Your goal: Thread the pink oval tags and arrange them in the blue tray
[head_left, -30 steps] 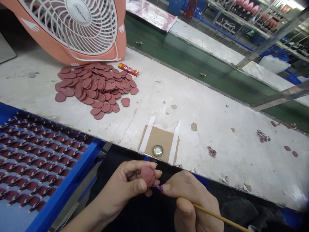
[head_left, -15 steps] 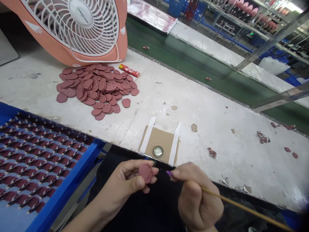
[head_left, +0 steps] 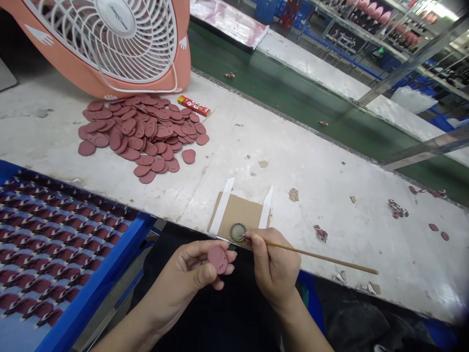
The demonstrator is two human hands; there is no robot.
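Holds a small red oval piece (head_left: pixel 217 259) in the left hand (head_left: pixel 194 276), pinched between thumb and fingers, low in front of the body and just off the near edge of the table (head_left: pixel 311 166). Grips a thin wooden stick (head_left: pixel 318 255) in the right hand (head_left: pixel 275 266), fingers shut tight round it near the tip, long end pointing off to the right over the table. Rests the stick's tip on the rim of a little round bottle cap (head_left: pixel 237 231), just beside the red piece but not touching it. Inside the cap, something pale; too small to tell what. Under the cap, a square of brown cardboard (head_left: pixel 240 211), stuck to the table edge with two white strips of tape (head_left: pixel 222 208). Farther back on the left, a big heap (head_left: pixel 142 129) of the same red pieces, lying loose on the table, right in front of a pink fan (head_left: pixel 110 44) with a white grille. Just beside the heap, a little red box (head_left: pixel 194 105). Left of the hands, a blue tray (head_left: pixel 106 278), full of dark red pieces (head_left: pixel 54 244) laid in neat rows. Over on the right of the table, a few red scraps (head_left: pixel 397 210) and brown bits (head_left: pixel 293 194), well apart from the hands. Behind the table, a long green belt (head_left: pixel 293 98) with some tiny bits on it. Past that, shelves (head_left: pixel 370 19), too blurry to tell more.
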